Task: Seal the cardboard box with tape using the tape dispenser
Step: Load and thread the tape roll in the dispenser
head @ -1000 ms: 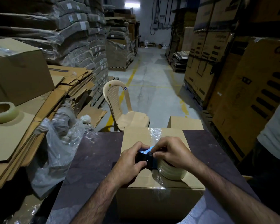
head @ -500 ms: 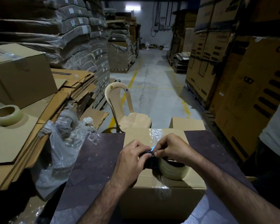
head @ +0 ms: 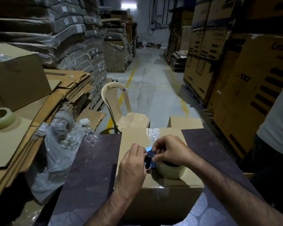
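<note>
cardboard: the cardboard box (head: 158,190) sits on a dark table (head: 91,168), flaps closed, clear tape strip (head: 151,132) along the top seam at the far end
dispenser: blue-and-black tape dispenser (head: 148,158) lies on the box top, near the middle, between both hands
tape roll: pale roll (head: 171,170) on the dispenser, resting on the box top just right of the blue plate
left hand: left hand (head: 133,162) curled around the dispenser's black front end, fingers closed on it, thumb side up
right hand: right hand (head: 169,150) over the roll, thumb and forefinger pinched together at the dispenser head; whether they hold the tape end, cannot tell
spare roll: second tape roll (head: 2,118) on flattened cardboard at far left, well apart from the box
plastic: crumpled clear plastic sheet (head: 59,154) against the table's left edge
chair: beige plastic chair (head: 121,108) just beyond the table, on the aisle floor
person: another person's grey sleeve (head: 278,124) at the right edge
</note>
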`<state>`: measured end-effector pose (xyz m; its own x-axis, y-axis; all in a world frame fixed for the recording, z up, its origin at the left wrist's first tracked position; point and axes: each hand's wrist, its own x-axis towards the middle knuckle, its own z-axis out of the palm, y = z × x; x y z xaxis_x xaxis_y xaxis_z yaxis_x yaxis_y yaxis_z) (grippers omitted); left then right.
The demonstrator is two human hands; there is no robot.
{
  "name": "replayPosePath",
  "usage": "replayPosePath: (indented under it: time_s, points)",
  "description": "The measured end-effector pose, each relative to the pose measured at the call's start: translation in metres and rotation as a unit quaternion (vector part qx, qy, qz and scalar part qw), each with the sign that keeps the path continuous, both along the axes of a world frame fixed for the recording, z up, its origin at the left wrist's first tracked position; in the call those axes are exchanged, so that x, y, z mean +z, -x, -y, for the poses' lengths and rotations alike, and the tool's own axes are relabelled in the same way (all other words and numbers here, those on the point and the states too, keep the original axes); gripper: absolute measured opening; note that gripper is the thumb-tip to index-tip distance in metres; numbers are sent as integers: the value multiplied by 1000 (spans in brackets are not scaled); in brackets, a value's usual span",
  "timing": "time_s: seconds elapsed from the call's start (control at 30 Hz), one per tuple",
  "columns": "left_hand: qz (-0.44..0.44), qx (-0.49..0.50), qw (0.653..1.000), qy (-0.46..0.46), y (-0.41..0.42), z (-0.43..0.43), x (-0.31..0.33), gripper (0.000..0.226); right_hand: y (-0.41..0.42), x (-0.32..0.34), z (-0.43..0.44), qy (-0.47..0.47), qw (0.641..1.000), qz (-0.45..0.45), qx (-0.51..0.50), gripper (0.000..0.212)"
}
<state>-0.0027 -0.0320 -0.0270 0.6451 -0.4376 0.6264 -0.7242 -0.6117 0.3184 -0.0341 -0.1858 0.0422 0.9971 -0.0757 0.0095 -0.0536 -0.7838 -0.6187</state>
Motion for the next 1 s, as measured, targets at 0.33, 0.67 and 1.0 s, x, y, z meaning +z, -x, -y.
replayPosePath:
  time_s: [0.33, 0.67, 1.0]
  points:
    - [14, 40, 999, 18, 12, 2, -6, 14, 10, -21, -2, 101, 989, 105, 11, 12]
    - [7, 86, 995, 43, 21, 8, -6, 15, 12, -26, 0, 83, 986, 143, 9, 14]
    - [-27, 121, 990, 75, 28, 15, -5, 14, 14, -37, -2, 25, 980, 193, -46, 6]
